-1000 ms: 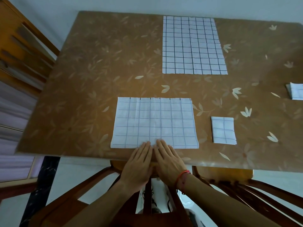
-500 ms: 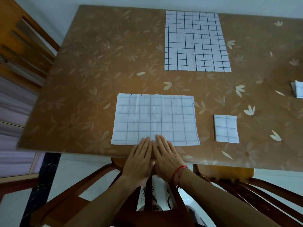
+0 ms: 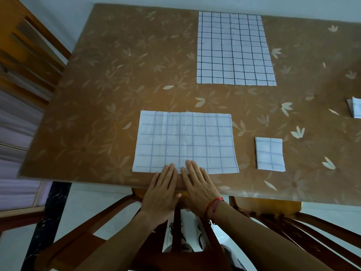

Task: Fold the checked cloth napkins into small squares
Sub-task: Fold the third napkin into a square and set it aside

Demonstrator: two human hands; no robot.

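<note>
Fingers [image 3: 169, 170] of left hand [image 3: 160, 194] and right hand [image 3: 199, 192] straight and flat, side by side, gripping nothing; tips pressed on the near edge of half-folded checked napkin [image 3: 185, 141]. Red thread bracelet [image 3: 214, 206] at right wrist. Laid flat near the front edge of brown counter [image 3: 97, 94], glossy, leaf-printed. To the right, apart: small folded square [image 3: 270, 154]. Farther back, open napkin [image 3: 235, 48], dark grid, creased. At right border, another folded cloth [image 3: 354, 110], cut off. Wooden chair [image 3: 29, 55] at left; pale wall behind.

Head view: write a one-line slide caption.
Left hand and right hand press the near edge of the half-folded napkin; a finished square lies beside it.
</note>
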